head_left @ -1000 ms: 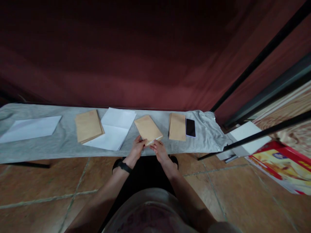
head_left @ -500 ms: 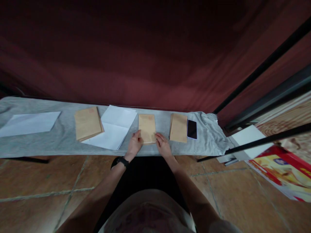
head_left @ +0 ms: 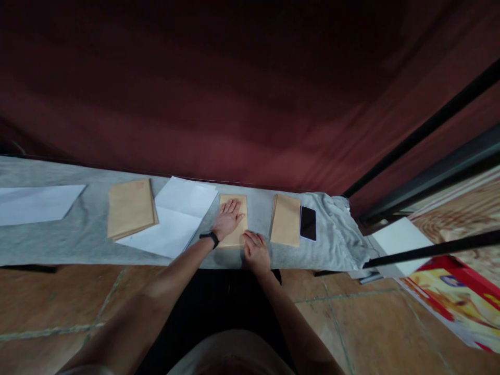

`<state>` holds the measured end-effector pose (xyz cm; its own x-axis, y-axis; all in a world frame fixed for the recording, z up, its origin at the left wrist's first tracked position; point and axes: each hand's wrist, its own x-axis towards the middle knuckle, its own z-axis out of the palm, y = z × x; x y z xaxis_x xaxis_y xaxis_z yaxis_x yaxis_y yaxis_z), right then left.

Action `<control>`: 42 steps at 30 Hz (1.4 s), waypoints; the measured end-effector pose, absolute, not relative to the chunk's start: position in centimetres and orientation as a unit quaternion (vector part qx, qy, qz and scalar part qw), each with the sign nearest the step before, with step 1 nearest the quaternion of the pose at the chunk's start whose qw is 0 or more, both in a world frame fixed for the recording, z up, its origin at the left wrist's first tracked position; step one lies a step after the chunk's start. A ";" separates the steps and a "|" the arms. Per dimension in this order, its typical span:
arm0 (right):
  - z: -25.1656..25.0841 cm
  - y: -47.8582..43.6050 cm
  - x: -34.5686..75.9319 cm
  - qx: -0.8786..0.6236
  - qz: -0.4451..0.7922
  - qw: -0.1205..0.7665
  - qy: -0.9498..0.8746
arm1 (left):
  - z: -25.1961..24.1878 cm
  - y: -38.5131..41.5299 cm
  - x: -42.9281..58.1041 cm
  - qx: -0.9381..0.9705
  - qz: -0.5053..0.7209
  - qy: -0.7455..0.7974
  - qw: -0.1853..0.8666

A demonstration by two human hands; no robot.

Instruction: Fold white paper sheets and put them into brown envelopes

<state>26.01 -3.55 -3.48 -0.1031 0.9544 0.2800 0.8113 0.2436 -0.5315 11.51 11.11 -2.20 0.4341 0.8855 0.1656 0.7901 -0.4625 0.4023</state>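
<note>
My left hand [head_left: 228, 220] lies flat with fingers stretched over a brown paper envelope [head_left: 238, 238] in front of me. My right hand [head_left: 257, 251] is closed at the envelope's lower right corner, with its fingers bent and together on the edge. The part of the envelope under my left palm is hidden. Left of it, unfolded white sheets [head_left: 177, 221] with a crease lie partly beneath a stack of brown envelopes [head_left: 130, 208]. To the right is another small pile of brown envelopes [head_left: 286, 220], beside a dark-screened phone [head_left: 308, 224].
A grey cloth [head_left: 94, 245] covers the narrow table. More white paper [head_left: 39, 204] lies at the far left. A dark red curtain [head_left: 219, 125] hangs behind. On the right are black metal bars [head_left: 433, 251], a white box [head_left: 402, 242] and a red and yellow carton [head_left: 457, 297].
My left hand has moved from the envelope's left edge onto its top and flattened out. My right hand stays at the lower right edge. The view has shifted slightly.
</note>
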 end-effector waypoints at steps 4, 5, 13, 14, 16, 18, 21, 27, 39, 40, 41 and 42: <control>-3.3 -3.6 26.0 -0.599 0.135 0.310 -0.726 | -2.9 13.7 11.8 0.838 0.195 0.484 0.158; -3.2 -3.6 26.0 -0.596 0.135 0.311 -0.728 | -3.1 14.0 11.8 0.840 0.198 0.480 0.160; -3.4 -3.7 26.0 -0.596 0.135 0.307 -0.730 | -3.8 12.7 11.2 0.877 0.172 0.418 0.166; -3.5 -3.7 26.0 -0.598 0.134 0.307 -0.728 | -3.9 12.2 11.1 0.880 0.170 0.411 0.168; -3.5 -3.6 25.8 -0.604 0.132 0.308 -0.723 | -4.1 11.0 10.9 0.882 0.177 0.400 0.176; -3.4 -3.6 25.8 -0.607 0.132 0.308 -0.720 | -4.3 9.7 10.6 0.879 0.189 0.394 0.191; -3.1 -3.6 25.7 -0.606 0.137 0.310 -0.719 | -4.6 7.8 10.1 0.876 0.196 0.388 0.210; -3.2 -3.7 26.0 -0.613 0.155 0.330 -0.701 | -3.9 3.3 8.0 0.881 0.180 0.370 0.232; -2.9 2.7 26.0 -0.554 0.179 0.269 -0.767 | -3.2 0.2 4.9 0.831 0.290 0.394 0.266; -2.7 3.7 25.9 -0.555 0.175 0.255 -0.772 | -3.1 0.2 5.0 0.824 0.298 0.399 0.270; -2.5 4.7 25.8 -0.559 0.171 0.244 -0.774 | -3.0 0.1 5.1 0.818 0.304 0.405 0.273; -2.4 5.7 25.6 -0.562 0.167 0.234 -0.776 | -2.9 0.1 5.2 0.812 0.310 0.412 0.274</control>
<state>25.64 5.65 -2.41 -0.2588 0.9500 0.1749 0.7936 0.3123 -0.5222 5.18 0.06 -2.93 0.4681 0.8390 0.2775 0.4987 -0.5100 0.7008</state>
